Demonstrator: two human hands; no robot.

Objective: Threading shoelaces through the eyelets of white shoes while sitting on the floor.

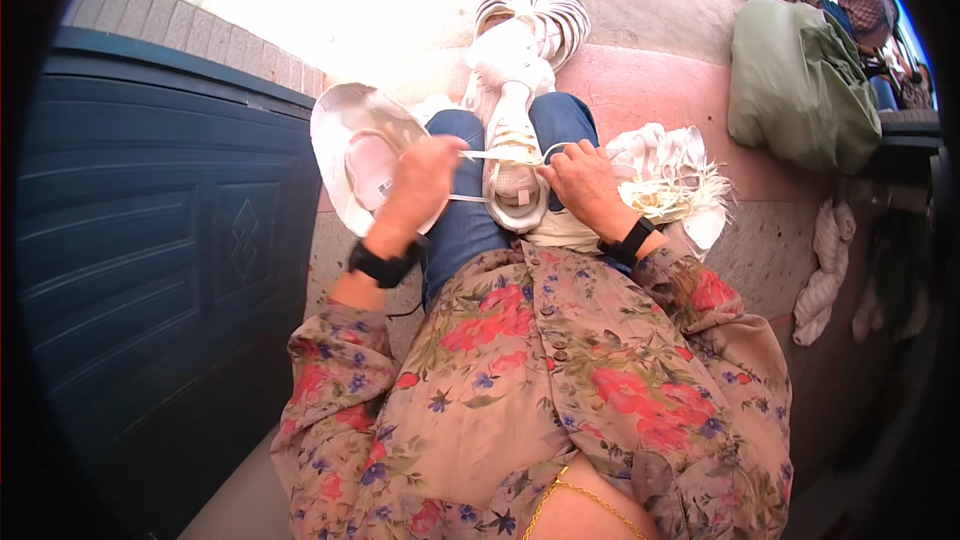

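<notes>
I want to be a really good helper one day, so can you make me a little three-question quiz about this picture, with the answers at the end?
1. What white thing is between the left hand and the right hand?
2. True or false: only one wrist wears a band.
3. Pick one. The big bundle at the upper right is: A) red; B) green; C) yellow.

Key:
1. A shoe.
2. False: each wrist has a dark band.
3. B.
</notes>
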